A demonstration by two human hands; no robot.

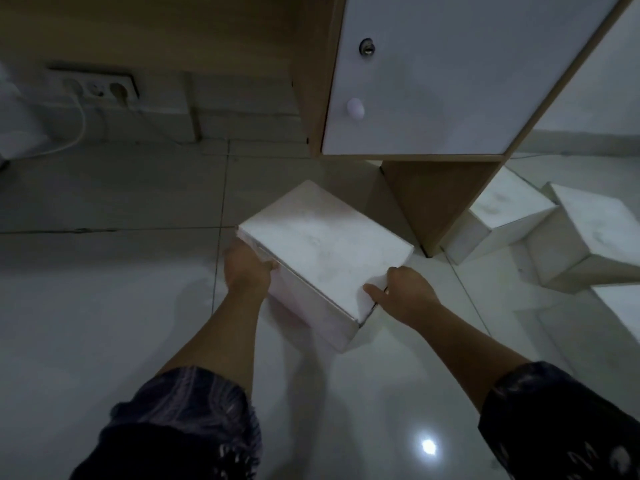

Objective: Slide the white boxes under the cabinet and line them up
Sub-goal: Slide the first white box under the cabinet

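Observation:
A white box (322,242) rests on the tiled floor, turned at an angle, just left of the cabinet's wooden leg panel (438,199). My left hand (244,266) grips its near left corner. My right hand (407,294) grips its near right corner, fingers over the top edge. The wooden cabinet with a white door (436,74) hangs over the box's far end. To the right of the leg panel two more white boxes (509,206) (595,230) stand askew against each other, and a third white box (623,306) shows at the frame's right edge.
A wall socket (100,88) with a white cable (78,133) plugged in is at the back left. A thin wooden upright (194,105) stands against the back wall. Glossy floor tiles (104,306) stretch out on the left and towards me.

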